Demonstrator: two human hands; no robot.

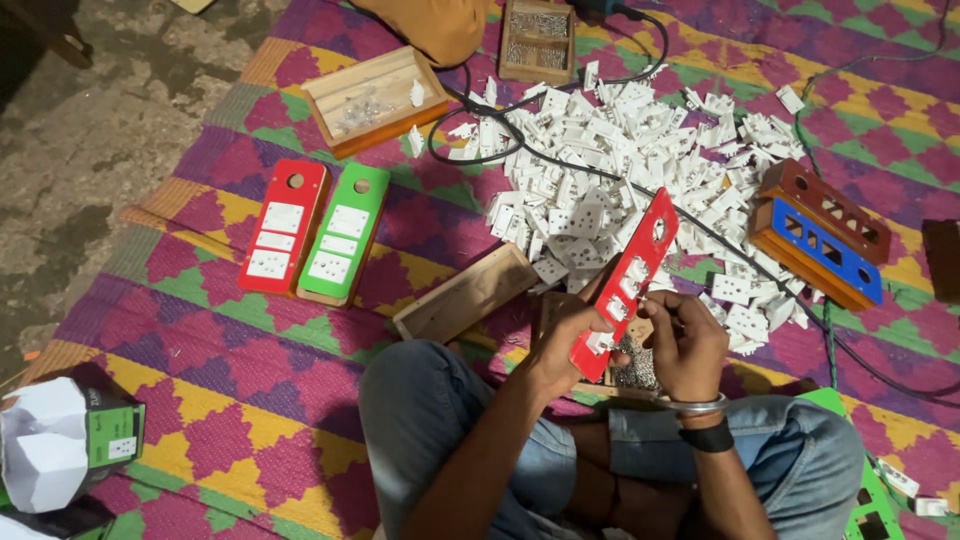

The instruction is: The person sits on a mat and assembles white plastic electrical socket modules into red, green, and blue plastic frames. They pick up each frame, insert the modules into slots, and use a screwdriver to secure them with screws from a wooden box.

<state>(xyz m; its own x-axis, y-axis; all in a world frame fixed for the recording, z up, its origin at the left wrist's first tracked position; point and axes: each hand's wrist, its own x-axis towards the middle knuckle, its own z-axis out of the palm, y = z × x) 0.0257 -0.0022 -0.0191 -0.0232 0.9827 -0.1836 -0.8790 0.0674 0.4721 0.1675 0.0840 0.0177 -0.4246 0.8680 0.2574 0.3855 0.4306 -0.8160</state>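
My left hand (pixel 563 340) grips the lower end of a long red panel (pixel 628 278) with several rectangular cut-outs and one round hole, held tilted above my lap. My right hand (pixel 685 345) is curled against the panel's lower right side, its fingers pressed at a cut-out; whether it pinches a small part I cannot tell. Under both hands a small heap of metal screws (pixel 635 368) lies in a wooden tray. A big pile of white socket modules (pixel 610 170) spreads on the mat just beyond the panel.
A red board (pixel 283 227) and a green board (pixel 341 233) with white sockets lie at left. An empty wooden base (pixel 466 293), two wooden trays (pixel 373 97) (pixel 538 40), stacked brown and blue boards (pixel 822 232), black cables (pixel 560 165) and a cardboard box (pixel 70 435) surround me.
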